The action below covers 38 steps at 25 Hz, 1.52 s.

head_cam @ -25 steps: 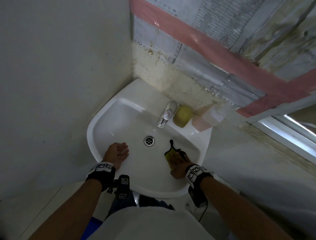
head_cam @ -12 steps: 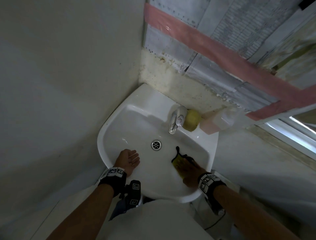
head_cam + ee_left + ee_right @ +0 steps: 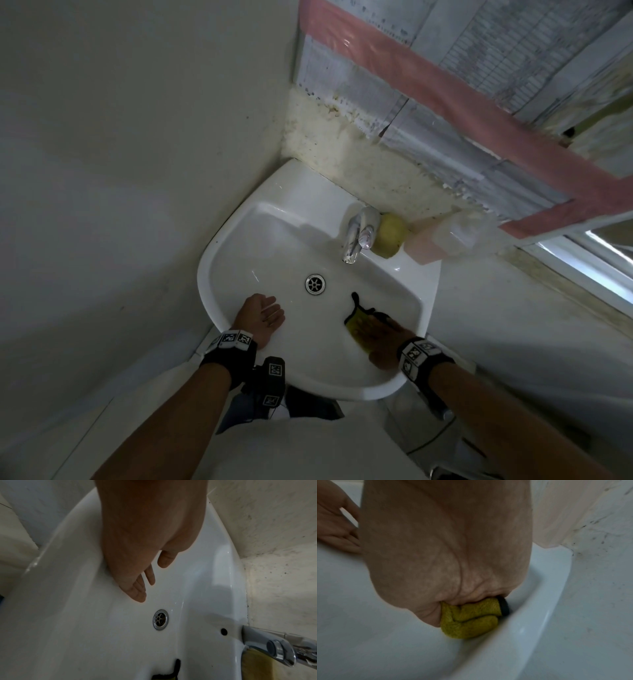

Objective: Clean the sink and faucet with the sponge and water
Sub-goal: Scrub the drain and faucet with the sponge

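Note:
The white sink (image 3: pixel 274 246) sits in a wall corner, with a chrome faucet (image 3: pixel 358 236) at its back and a drain (image 3: pixel 315 284) in the middle. My right hand (image 3: pixel 376 334) holds a yellow sponge cloth (image 3: pixel 352 323) with a black edge against the basin's near right wall. In the right wrist view the sponge cloth (image 3: pixel 471 620) is bunched under my palm (image 3: pixel 447 547), and the fingers are hidden. My left hand (image 3: pixel 263 317) rests on the basin's near left side with straight fingers (image 3: pixel 142 593), short of the drain (image 3: pixel 160 619), and holds nothing.
A second yellow sponge (image 3: pixel 388 236) lies on the rim behind the faucet, beside a pink soap bottle (image 3: pixel 438 240). Walls close in the sink on the left and at the back. A window frame (image 3: pixel 582 263) runs along the right.
The head view has shifted, so the sink sits further right in the picture. My right hand and the sponge have slid slightly toward the near right wall. My left hand has barely moved.

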Each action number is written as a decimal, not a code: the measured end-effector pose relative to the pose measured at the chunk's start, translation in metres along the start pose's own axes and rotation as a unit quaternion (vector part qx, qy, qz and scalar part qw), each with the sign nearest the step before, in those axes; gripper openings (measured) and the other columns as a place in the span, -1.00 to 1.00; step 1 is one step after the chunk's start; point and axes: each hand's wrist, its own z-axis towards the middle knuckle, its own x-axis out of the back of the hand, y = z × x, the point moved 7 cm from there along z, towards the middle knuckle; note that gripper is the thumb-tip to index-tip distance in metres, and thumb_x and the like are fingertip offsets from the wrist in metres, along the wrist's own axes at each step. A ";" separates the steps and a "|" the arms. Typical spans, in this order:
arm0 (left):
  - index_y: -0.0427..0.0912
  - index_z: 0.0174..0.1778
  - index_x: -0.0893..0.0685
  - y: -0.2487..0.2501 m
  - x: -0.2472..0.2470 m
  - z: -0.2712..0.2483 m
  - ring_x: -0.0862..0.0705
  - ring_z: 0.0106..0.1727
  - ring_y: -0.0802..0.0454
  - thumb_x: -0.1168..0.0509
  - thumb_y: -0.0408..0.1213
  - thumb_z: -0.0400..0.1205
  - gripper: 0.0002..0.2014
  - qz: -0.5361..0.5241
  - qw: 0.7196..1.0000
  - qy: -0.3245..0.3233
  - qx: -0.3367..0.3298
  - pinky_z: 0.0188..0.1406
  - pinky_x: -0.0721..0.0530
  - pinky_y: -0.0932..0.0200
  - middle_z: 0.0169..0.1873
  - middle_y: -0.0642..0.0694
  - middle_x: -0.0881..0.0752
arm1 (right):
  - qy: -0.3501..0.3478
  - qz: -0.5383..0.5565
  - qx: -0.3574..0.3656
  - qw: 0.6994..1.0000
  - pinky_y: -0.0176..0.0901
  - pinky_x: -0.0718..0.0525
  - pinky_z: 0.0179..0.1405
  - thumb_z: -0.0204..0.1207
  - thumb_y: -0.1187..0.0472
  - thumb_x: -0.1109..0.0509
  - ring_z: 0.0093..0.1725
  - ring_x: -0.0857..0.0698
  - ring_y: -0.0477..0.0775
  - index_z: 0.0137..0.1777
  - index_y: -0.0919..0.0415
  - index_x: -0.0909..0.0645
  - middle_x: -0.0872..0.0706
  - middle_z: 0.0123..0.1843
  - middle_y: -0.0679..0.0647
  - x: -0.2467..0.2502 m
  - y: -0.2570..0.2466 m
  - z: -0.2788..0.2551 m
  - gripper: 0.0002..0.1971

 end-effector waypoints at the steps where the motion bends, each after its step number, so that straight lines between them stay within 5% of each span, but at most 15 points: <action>1: -0.40 0.50 -0.57 -0.001 0.000 0.000 -0.62 0.24 -0.24 -0.14 -0.20 0.80 -0.56 -0.001 1.000 0.000 0.001 0.42 -0.58 -0.07 0.35 -0.39 -0.59 | 0.002 -0.007 -0.006 1.000 0.18 0.30 0.75 0.70 -0.07 -0.02 0.78 0.34 0.09 0.77 -0.15 0.39 0.43 0.77 -0.13 0.006 0.010 0.002 -0.22; 5: -0.40 0.48 -0.57 0.000 -0.001 0.001 -0.62 0.25 -0.24 -0.11 -0.20 0.80 -0.57 -0.003 1.000 0.001 0.001 0.49 -0.55 -0.10 0.32 -0.38 -0.60 | 0.030 0.045 -0.028 0.998 0.19 0.28 0.76 0.70 -0.03 -0.08 0.78 0.35 0.14 0.77 -0.13 0.39 0.44 0.78 -0.09 0.036 0.007 0.026 -0.19; 12: -0.41 0.48 -0.57 0.000 -0.001 0.001 -0.64 0.18 -0.23 -0.12 -0.19 0.81 -0.57 -0.007 1.000 0.003 0.001 0.46 -0.56 -0.09 0.28 -0.37 -0.61 | 0.054 -0.005 0.058 0.997 0.20 0.16 0.78 0.66 0.11 -0.10 0.79 0.24 0.22 0.75 -0.12 0.47 0.51 0.77 0.06 0.032 -0.014 0.013 -0.13; 17: -0.38 0.40 -0.59 -0.001 -0.001 0.003 -0.65 0.06 -0.19 -0.11 -0.19 0.81 -0.62 -0.005 1.000 0.007 -0.003 0.42 -0.57 -0.08 0.02 -0.30 -0.63 | 0.113 0.080 0.005 0.990 0.26 0.09 0.77 0.49 0.07 -0.16 0.80 0.19 0.28 0.71 -0.20 0.52 0.60 0.71 -0.03 0.072 0.006 0.052 0.01; 21: -0.37 0.24 -0.60 0.000 -0.002 0.000 -0.62 -0.12 -0.14 -0.11 -0.24 0.79 -0.71 0.001 1.000 0.014 -0.009 0.18 -0.63 -0.06 -0.10 -0.27 -0.61 | 0.062 0.056 0.038 0.996 0.25 0.20 0.75 0.70 0.11 -0.15 0.78 0.27 0.34 0.79 -0.08 0.36 0.47 0.78 0.10 0.080 -0.038 0.058 -0.16; 24: -0.33 0.06 -0.63 0.000 -0.001 0.001 -0.59 -0.20 -0.12 -0.12 -0.26 0.77 -0.76 0.002 1.000 0.020 -0.010 0.17 -0.64 -0.05 -0.13 -0.27 -0.60 | 0.023 0.025 0.075 0.997 0.33 0.08 0.76 0.74 0.08 -0.03 0.79 0.21 0.28 0.75 -0.20 0.41 0.48 0.77 0.00 0.057 -0.026 0.047 -0.23; 28: -0.33 0.17 -0.60 0.000 0.000 0.002 -0.50 -0.28 -0.07 -0.11 -0.26 0.77 -0.75 0.006 1.000 0.021 -0.011 0.09 -0.67 -0.01 -0.22 -0.23 -0.55 | 0.068 0.073 0.025 0.995 0.31 0.03 0.75 0.63 0.04 -0.05 0.80 0.17 0.22 0.71 -0.32 0.46 0.43 0.79 -0.10 0.064 0.008 0.050 -0.16; 33: -0.35 0.26 -0.58 0.001 -0.001 0.001 -0.53 -0.26 -0.08 -0.10 -0.26 0.78 -0.72 0.011 1.000 0.022 -0.016 0.05 -0.66 0.02 -0.20 -0.24 -0.58 | 0.139 0.107 0.056 0.983 0.27 -0.01 0.76 0.61 0.18 -0.19 0.79 0.08 0.39 0.80 -0.06 0.28 0.43 0.80 0.11 0.104 -0.047 0.078 -0.12; 38: -0.36 0.30 -0.59 0.002 -0.001 -0.002 -0.63 -0.15 -0.11 -0.09 -0.23 0.80 -0.69 0.012 0.999 0.024 -0.023 0.25 -0.61 -0.06 -0.06 -0.28 -0.63 | 0.131 0.088 0.052 0.986 0.40 -0.15 0.69 0.58 0.11 -0.13 0.79 0.02 0.33 0.67 -0.38 0.49 0.33 0.82 -0.08 0.081 -0.011 0.066 -0.07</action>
